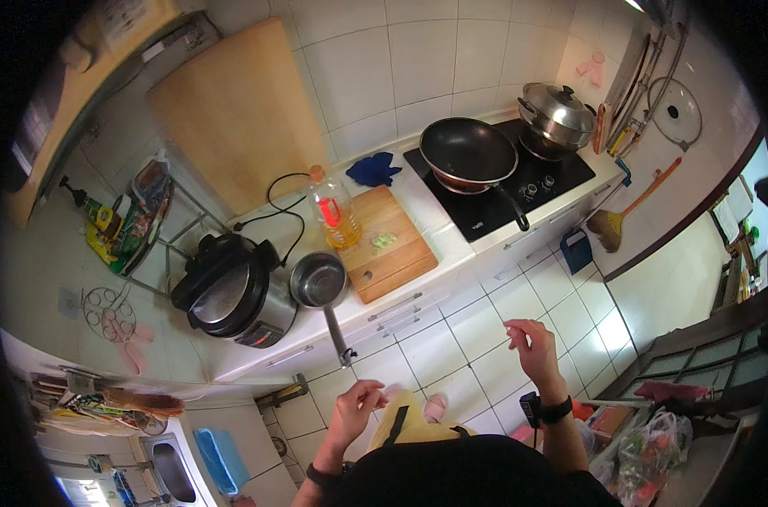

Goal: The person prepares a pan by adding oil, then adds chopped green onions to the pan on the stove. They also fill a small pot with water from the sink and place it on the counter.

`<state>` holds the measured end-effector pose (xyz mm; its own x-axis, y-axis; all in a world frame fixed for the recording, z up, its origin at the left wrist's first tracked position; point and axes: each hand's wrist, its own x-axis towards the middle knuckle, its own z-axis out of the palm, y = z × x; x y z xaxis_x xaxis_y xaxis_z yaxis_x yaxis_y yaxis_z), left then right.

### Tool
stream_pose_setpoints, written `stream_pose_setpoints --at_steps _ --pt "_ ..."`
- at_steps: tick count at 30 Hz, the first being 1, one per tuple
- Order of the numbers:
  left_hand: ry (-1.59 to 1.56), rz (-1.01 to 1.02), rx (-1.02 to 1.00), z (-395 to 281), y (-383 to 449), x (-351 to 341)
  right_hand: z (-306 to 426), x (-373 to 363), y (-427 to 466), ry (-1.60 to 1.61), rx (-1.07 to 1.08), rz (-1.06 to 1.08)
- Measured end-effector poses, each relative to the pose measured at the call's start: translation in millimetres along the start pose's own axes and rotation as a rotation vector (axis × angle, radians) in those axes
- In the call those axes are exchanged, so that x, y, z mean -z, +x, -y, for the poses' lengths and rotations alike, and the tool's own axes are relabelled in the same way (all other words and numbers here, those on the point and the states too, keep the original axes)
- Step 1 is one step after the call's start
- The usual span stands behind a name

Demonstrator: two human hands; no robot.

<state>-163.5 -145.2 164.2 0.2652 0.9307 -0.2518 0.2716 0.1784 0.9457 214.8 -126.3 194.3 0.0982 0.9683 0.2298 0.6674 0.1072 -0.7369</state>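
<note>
My left hand hangs in the air in front of my body, fingers loosely curled and holding nothing. Nearest to it is the handle of a steel saucepan, which juts past the counter edge. My right hand is raised over the tiled floor, also with nothing in it, fingers bent and apart from the thumb. On the counter lies a wooden cutting board with a small heap of chopped pale-green vegetable. A plastic bottle of yellow oil stands at the board's left edge.
An electric pressure cooker stands left of the saucepan. A black wok and a lidded steel pot sit on the cooktop. A dark-blue cloth lies behind the board. Plastic bags fill a rack at right.
</note>
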Motion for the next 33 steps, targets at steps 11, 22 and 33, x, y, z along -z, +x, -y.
stream_pose_setpoints --at_steps 11,22,33 --pt "0.274 -0.100 -0.418 -45.8 315.9 -73.5 -108.9 -11.7 153.5 0.071 -0.242 0.019" --pt "0.694 -0.575 -0.017 0.3 668.7 -0.6 -165.6 -5.6 220.8 0.149 -0.428 -0.044" --pt "1.023 -0.123 -0.256 38.2 689.3 -15.3 -223.9 9.1 280.7 0.431 -0.655 0.232"
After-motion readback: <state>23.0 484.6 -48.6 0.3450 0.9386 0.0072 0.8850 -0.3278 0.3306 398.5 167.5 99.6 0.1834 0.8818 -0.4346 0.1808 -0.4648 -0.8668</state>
